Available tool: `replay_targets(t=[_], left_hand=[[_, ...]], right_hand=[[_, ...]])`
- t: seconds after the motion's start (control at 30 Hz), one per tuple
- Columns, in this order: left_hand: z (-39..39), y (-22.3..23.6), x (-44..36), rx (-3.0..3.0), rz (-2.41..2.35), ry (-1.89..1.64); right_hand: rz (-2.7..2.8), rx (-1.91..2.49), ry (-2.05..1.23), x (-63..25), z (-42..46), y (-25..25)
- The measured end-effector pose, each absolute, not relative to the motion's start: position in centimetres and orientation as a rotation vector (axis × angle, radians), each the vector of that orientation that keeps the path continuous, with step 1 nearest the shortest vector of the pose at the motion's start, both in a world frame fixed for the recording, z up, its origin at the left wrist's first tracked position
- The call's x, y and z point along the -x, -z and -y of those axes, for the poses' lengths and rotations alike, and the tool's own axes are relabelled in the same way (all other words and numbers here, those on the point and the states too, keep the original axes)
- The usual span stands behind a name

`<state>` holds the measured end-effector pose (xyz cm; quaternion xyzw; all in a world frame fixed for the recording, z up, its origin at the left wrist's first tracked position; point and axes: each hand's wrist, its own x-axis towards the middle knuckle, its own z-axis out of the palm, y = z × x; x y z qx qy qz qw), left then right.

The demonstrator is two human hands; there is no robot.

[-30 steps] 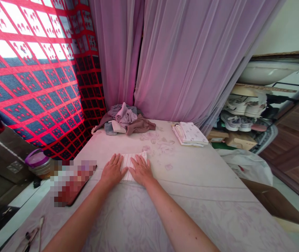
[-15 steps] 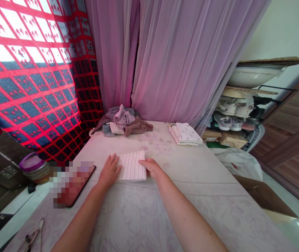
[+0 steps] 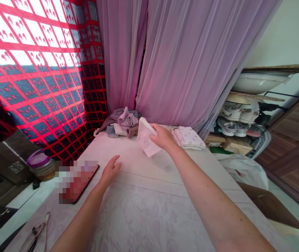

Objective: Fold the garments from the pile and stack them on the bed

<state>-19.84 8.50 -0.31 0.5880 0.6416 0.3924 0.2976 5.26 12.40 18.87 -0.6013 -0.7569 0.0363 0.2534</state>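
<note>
A folded striped cloth [image 3: 148, 140], white and pink, hangs tilted above the table, gripped along its right edge by my right hand [image 3: 162, 135]. The thumb lies on the near face; the other fingers are hidden behind the cloth. My left hand [image 3: 111, 168] is held apart from it, fingers loosely spread, with nothing in them, over the floral tablecloth [image 3: 138, 210]. Just right of my right hand lies a stack of folded cloths [image 3: 191, 138], the top one white with small prints. Behind the striped cloth sits a heap of crumpled clothes [image 3: 124, 119] in mauve, brown and grey.
A phone [image 3: 82, 189], partly blurred out, lies left of my left hand. Glasses [image 3: 35, 234] and a white cable [image 3: 46, 227] are at the near left corner. Purple curtains [image 3: 191, 63] border the far edge. A shoe rack [image 3: 235, 115] and a cardboard box [image 3: 267, 203] stand right.
The striped cloth lay flat under both hands. My right hand took its right edge, lifted it and carried it away and to the right. My left hand has let go of it.
</note>
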Motion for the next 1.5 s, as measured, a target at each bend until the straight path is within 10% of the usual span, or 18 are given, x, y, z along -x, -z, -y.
replay_targets(t=[0.17,0.43,0.67,1.5], left_hand=[[-8.1,0.7,18.1,-1.466,-1.655,-1.067],[-6.7,-0.7,15.8,-1.712,-1.711,-0.897],[-4.4,-3.4,11.3,-2.083,-1.697,-0.502],[-4.6,-3.3,10.3,-2.829,-1.441,-0.25]], right_hand=[[2.444,1.606,0.19,-7.3,-8.8,-15.8],[2.382,1.65,-0.27,-10.8,-0.7,-4.0],[1.845,2.079,-0.183,-12.8,-0.6,-2.8],[2.364,1.57,0.083,-9.6,-1.9,-1.0]])
